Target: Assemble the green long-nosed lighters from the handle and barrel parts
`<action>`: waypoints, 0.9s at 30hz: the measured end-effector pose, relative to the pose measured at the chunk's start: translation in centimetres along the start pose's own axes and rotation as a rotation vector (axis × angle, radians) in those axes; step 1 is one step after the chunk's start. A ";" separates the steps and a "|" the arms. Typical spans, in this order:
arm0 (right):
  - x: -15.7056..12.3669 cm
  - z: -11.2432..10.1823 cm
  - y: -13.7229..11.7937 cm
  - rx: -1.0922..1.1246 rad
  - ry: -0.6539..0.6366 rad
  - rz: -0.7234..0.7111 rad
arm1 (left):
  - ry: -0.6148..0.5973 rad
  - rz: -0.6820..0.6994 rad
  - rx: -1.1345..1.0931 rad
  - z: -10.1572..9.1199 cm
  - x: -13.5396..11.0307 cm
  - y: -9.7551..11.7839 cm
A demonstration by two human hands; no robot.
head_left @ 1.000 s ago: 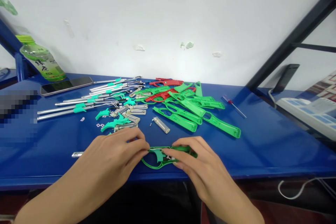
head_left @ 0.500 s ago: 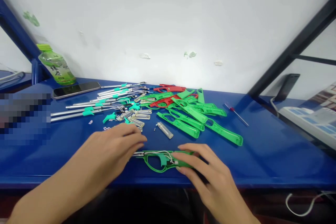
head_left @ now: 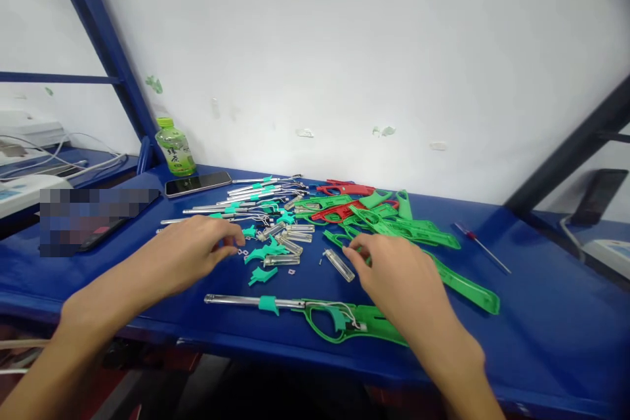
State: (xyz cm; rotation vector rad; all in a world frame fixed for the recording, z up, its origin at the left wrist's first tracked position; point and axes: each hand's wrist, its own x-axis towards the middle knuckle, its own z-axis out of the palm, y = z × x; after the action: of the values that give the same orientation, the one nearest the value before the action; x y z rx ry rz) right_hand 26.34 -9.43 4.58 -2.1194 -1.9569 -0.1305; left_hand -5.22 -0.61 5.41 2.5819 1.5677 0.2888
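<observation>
Left grip point(head_left: 204, 244) is slightly parted, right grip point(head_left: 394, 270) curled (whether holding, we cannot tell); rod point(head_left: 236, 300), trigger point(head_left: 338, 319) and wires point(head_left: 347, 306) sit in the uncovered green half-shell point(head_left: 378, 327), clear tanks point(head_left: 339, 265) loose.

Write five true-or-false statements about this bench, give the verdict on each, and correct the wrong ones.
1. A metal tube juts from the green shell nearest the table's front edge. True.
2. The left hand is gripping that shell. False: the left hand is apart from it, near the small turquoise parts.
3. The right hand is close to a clear tank. True.
4. Every shell on the table is green. False: red shells are there too.
5. The phone lies on top of the bottle. False: the phone lies flat on the table, in front of the upright bottle.
</observation>
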 end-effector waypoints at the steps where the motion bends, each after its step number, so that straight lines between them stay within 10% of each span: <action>1: 0.2 0.2 -0.3 -0.009 -0.021 0.013 | -0.012 -0.004 0.004 0.0 0.0 0.0; 15: 1.1 0.4 -2.0 -0.005 -0.208 -0.035 | -0.144 -0.022 0.044 1.4 0.7 -0.6; 27: 1.7 1.1 -1.2 0.090 -0.109 -0.117 | -0.062 -0.055 0.124 1.3 -0.1 1.2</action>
State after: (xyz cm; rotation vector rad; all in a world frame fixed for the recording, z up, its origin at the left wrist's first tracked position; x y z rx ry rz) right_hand 25.22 -7.42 4.03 -1.9951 -2.1063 0.0517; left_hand -3.95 -1.30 4.37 2.6051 1.6823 0.1088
